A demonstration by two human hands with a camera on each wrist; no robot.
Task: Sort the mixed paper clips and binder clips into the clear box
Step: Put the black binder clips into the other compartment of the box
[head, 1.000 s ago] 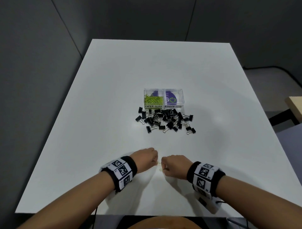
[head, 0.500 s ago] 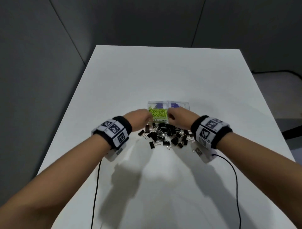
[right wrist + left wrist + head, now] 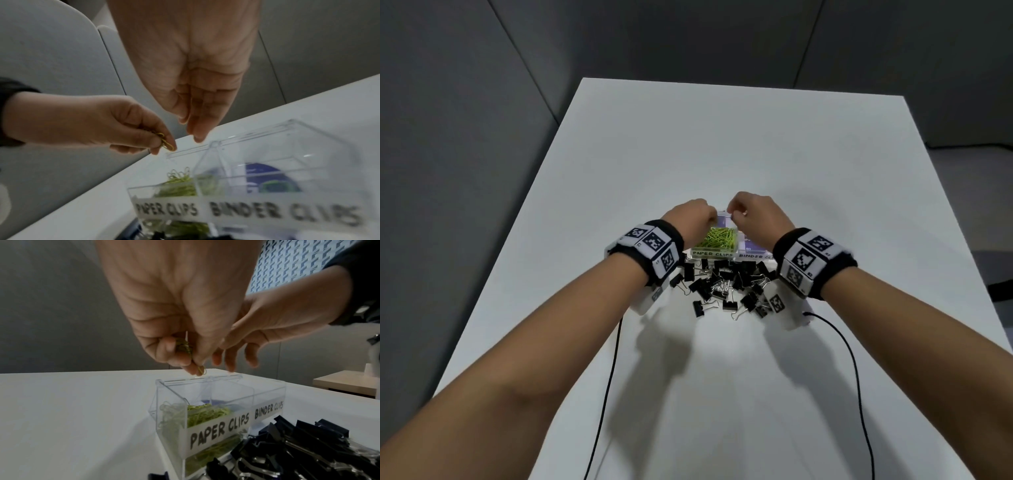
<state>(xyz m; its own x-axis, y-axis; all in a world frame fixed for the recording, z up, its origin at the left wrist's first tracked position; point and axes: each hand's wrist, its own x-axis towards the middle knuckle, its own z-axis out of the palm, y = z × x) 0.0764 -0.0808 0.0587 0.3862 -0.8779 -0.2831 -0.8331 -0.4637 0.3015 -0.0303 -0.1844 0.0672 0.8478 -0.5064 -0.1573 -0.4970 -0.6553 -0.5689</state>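
Paper clips in hand (image 3: pixel 185 347): my left hand (image 3: pixel 180 318) pinches a small green bunch between thumb and fingertips, just above the back rim of the clear box (image 3: pixel 205 404), over the side labelled PAPER CLIPS.
Right hand (image 3: pixel 195 91): fingers straight and close together, pointing down over the divider; I see nothing held in it.
Sorted so far: green paper clips (image 3: pixel 717 237) fill the left side; binder clips (image 3: pixel 726 286) lie heaped on the counter (image 3: pixel 756 144), touching the box front.
Risk, spill: I judge the bunch sits so near the back rim and the divider that a loose release could send clips behind the box or into the binder side.
Risk, snag: tangled clips may cling to my fingers and drop late.
Risk, knock: either wrist could scatter the heap below.
Hidden: the binder side is mostly covered by my right hand in the head view; the right wrist view is blurred; how many clips I hold is unclear.
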